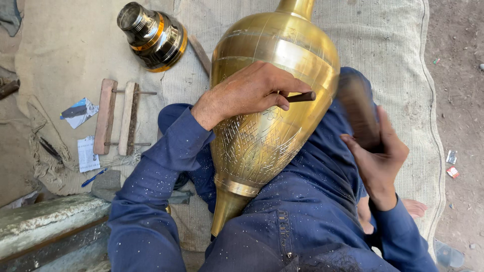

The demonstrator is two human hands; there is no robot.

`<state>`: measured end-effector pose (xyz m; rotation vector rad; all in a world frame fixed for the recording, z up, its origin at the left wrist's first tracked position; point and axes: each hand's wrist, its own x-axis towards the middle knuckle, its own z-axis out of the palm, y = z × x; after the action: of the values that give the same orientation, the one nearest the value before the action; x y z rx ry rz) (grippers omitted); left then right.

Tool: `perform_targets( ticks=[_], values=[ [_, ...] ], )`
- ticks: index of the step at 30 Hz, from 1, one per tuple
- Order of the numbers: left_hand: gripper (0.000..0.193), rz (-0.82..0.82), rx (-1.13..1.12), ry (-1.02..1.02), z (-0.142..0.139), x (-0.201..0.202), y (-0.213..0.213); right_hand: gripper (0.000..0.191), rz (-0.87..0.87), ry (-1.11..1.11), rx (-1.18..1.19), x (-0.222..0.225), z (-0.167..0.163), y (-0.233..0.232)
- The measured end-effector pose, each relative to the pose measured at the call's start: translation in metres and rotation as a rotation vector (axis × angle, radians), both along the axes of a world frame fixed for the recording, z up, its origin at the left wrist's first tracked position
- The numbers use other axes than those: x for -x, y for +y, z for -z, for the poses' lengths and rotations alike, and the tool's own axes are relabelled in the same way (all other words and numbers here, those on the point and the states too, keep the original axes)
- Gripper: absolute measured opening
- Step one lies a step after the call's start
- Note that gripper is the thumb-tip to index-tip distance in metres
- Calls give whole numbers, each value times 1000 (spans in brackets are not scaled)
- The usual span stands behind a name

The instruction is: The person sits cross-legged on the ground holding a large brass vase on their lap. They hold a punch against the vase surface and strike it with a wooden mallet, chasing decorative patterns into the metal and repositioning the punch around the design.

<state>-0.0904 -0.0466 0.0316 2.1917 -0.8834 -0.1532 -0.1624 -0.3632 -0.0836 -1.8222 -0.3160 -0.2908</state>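
Big brass vase (272, 100) lying across the person's lap, neck pointing to 12 o'clock, foot down at 6. Left hand (247, 93) rests on its belly, fingers pinched narrow around a small dark chisel (301, 96) with the tip on the metal. Right hand (375, 161) at 3 o'clock is wrapped around a blurred wooden mallet (358, 108). The vase looks heavy, rigid and slick, so I'd cradle the wide belly rather than trust the thin neck. Another brass piece (154, 35) sits at 11 on the burlap mat (393, 60).
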Motion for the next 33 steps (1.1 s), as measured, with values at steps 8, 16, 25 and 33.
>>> perform_targets(
  ticks=[8,16,25,33],
  values=[
    [46,-69,126,-128,15,4,7,56,-39,134,-99,-18,-32,4],
    [50,-234,130,-76,24,13,8,47,-85,245,-185,-41,-71,8],
    [50,-492,232,-104,40,31,7,80,-236,-212,930,-70,-146,18],
    [48,-783,402,-87,50,59,-12,67,-283,-381,892,-79,-205,38]
  ],
)
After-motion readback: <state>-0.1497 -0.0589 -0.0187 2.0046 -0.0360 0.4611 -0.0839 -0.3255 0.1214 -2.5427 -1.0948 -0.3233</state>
